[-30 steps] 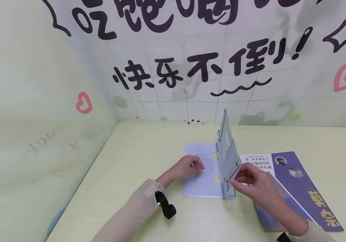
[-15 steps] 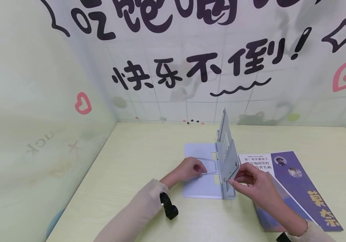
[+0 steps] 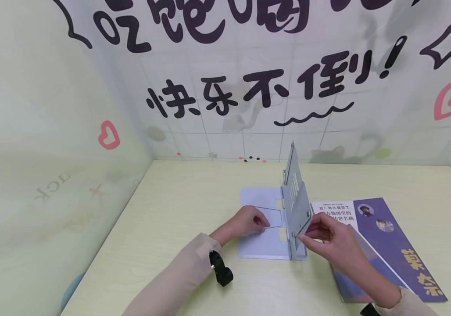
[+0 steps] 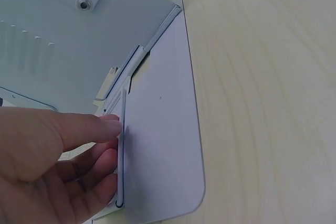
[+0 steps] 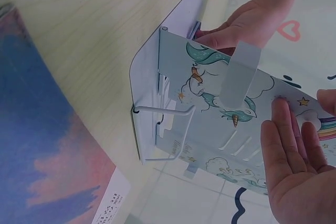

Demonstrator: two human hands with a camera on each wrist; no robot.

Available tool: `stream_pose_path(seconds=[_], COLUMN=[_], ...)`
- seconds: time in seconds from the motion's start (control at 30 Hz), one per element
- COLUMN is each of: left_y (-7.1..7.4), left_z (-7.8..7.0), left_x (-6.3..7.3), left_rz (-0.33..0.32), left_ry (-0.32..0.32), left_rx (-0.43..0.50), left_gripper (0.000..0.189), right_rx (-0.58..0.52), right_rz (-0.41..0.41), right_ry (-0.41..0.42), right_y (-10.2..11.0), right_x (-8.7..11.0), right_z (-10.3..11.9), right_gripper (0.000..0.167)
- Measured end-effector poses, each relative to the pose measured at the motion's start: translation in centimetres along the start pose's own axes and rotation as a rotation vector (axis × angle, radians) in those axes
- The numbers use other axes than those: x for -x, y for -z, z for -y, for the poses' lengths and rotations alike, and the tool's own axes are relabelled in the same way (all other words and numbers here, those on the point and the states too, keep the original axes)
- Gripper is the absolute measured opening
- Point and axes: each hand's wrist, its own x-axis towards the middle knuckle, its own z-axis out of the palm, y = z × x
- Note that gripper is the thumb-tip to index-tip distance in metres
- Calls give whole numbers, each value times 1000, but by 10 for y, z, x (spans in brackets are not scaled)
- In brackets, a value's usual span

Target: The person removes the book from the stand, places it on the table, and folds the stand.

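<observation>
A metal folding book stand stands partly unfolded, its light blue base plate (image 3: 263, 248) flat on the table and its panel (image 3: 298, 199) raised steeply. My left hand (image 3: 247, 219) is over the base, thumb and curled fingers pinching a thin wire support (image 4: 121, 166) there. At the panel's near right edge, my right hand (image 3: 334, 239) holds it between thumb and fingers. Unicorn and rainbow drawings cover the panel's printed face in the right wrist view, where a pale flap (image 5: 241, 74) and a white wire loop (image 5: 168, 111) project from the stand.
A purple and white book (image 3: 391, 237) lies right of the stand, partly beneath my right forearm. The pale wooden table (image 3: 182, 197) ends at a printed back wall (image 3: 217, 145), with another wall (image 3: 32, 166) on the left.
My left hand has shifted slightly right, and the wire support now shows distinctly at its fingers above the base. The right hand and raised panel have stayed in place.
</observation>
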Motion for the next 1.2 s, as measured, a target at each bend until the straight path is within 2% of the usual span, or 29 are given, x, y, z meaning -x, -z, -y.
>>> stream_pose_path(seconds=[0.2,0.37,0.53,0.63,0.83,0.87,0.97,1.2], left_y=[3,14,33,44,58,60,62,62], left_z=[-3,-16,-45,-66,-99,-106,-113,-110], left_x=[2,2,4,6,10,13,12,11], left_rz=[-1,-16,-69,-109,-168,-177,-196,-226], left_ry=[32,-12,-100,-154,-232,-232,-222,-137], left_rx=[31,116,170,236,363,370,373,382], left_gripper=[8,14,19,20,23,23,24,26], right_rx=[-3,8,10,13,-6,-11,-15,20], right_rz=[4,9,14,17,44,46,52,70], right_ry=[-1,-4,24,41,14,17,27,37], right_y=[0,0,-1,-2,-3,-3,-5,-12], right_x=[1,1,1,0,-1,-1,-2,-6], right_z=[0,-1,-1,0,2,3,3,3], right_gripper=[20,20,21,21,20,20,19,19])
